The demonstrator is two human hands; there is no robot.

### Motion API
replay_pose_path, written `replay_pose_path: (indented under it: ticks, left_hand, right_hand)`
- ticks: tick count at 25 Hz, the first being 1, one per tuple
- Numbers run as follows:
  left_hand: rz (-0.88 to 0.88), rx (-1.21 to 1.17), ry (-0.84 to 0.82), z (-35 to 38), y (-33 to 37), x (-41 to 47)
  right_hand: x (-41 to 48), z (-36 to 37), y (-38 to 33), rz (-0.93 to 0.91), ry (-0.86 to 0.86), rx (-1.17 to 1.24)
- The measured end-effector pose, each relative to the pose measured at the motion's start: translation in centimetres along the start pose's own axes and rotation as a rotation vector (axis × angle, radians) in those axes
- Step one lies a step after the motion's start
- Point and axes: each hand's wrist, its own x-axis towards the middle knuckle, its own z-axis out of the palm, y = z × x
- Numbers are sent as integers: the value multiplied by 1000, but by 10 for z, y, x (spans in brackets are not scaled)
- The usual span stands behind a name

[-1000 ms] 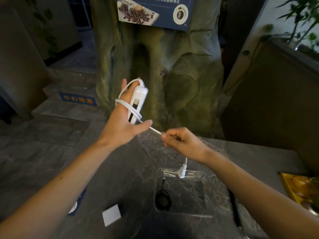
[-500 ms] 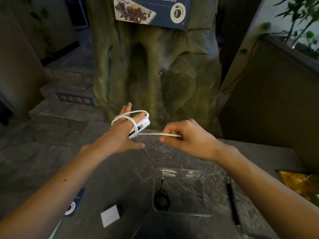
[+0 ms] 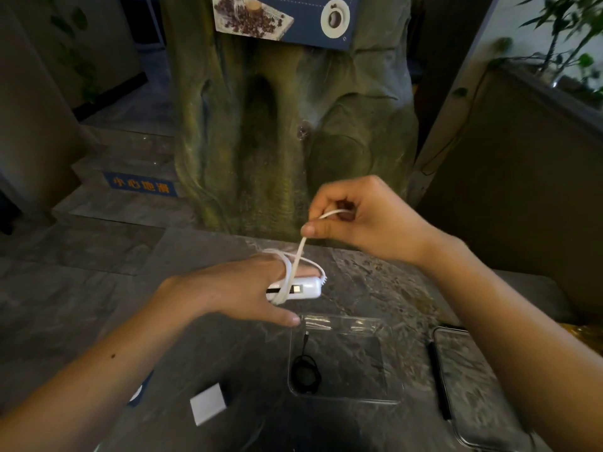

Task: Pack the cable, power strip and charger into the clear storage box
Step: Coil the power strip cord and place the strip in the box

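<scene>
Just beyond the clear plastic storage box (image 3: 352,401) at lower centre, which holds a coiled black cable (image 3: 305,375), the left hand (image 3: 235,288), fingers straight, carries the white oblong power strip (image 3: 305,289) with its white cord (image 3: 296,257) looped round strip and fingers together, so the right hand (image 3: 368,220), pinching it taut above, could trap them.

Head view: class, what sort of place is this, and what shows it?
Probably a café or themed public lounge: a coffee poster with beans and a cup hangs on a mock tree-trunk pillar, near leafy plants.
</scene>
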Motion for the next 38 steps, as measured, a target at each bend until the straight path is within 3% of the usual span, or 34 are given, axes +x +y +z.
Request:
replay_pose_path:
  ticks: [4, 9, 18, 23, 29, 33, 38]
  left_hand:
    - [249, -74, 55, -9, 38, -9]
    - [412, -154, 196, -23, 61, -13]
    - [391, -363, 376, -18, 56, -19]
    - [352, -660, 405, -17, 50, -19]
    - [260, -954, 402, -8, 30, -16]
    - [194, -1076, 500, 6, 16, -11]
    - [68, -1444, 680, 36, 11, 1]
  right_hand:
    - [7, -8, 11, 22, 53, 114]
    - [7, 5, 33, 16, -10, 347]
    - [-15, 49, 40, 57, -195, 771]
    - [-30, 59, 29, 296, -82, 1131]
    - [-36, 65, 29, 468, 10, 1107]
    - [-41, 67, 26, 476, 74, 1116]
    - [-44, 64, 16, 496, 169, 1119]
